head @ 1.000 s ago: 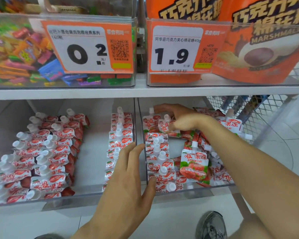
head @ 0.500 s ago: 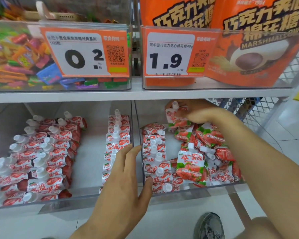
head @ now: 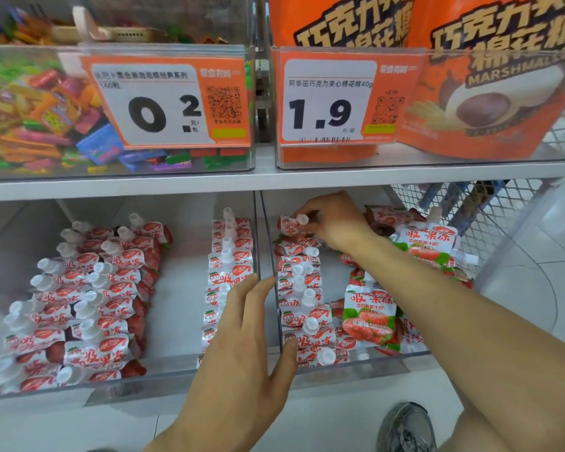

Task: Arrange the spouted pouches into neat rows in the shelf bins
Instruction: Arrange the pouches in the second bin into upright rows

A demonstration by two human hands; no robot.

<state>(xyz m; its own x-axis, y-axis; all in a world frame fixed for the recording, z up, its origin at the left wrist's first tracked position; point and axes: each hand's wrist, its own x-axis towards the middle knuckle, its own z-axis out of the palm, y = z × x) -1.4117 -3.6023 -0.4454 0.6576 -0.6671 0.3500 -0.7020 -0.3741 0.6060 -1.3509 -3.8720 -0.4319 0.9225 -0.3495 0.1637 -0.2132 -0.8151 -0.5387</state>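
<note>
Red-and-white spouted pouches fill two clear bins on the lower shelf. In the right bin (head: 356,367) a neat row of pouches (head: 302,298) runs along the left wall, and loose pouches (head: 369,316) lie jumbled to its right. My right hand (head: 331,220) reaches to the back of that row and pinches a pouch (head: 291,225) by its white cap. My left hand (head: 242,340) hovers with straight fingers at the divider between the bins, its thumb at the right bin's front. The left bin (head: 177,375) holds two rows at its left and one row (head: 229,272) at its right.
The shelf above carries a clear bin of mixed candies (head: 46,119) with a 0.2 price tag and orange marshmallow bags (head: 490,93) behind a 1.9 tag. A white wire mesh panel (head: 503,223) closes the right side. A grey shoe (head: 408,429) stands on the tiled floor.
My right hand lifted a pouch from the jumble at the bin's back and brought it left and down onto the far end of the neat row. The left hand stayed put.
</note>
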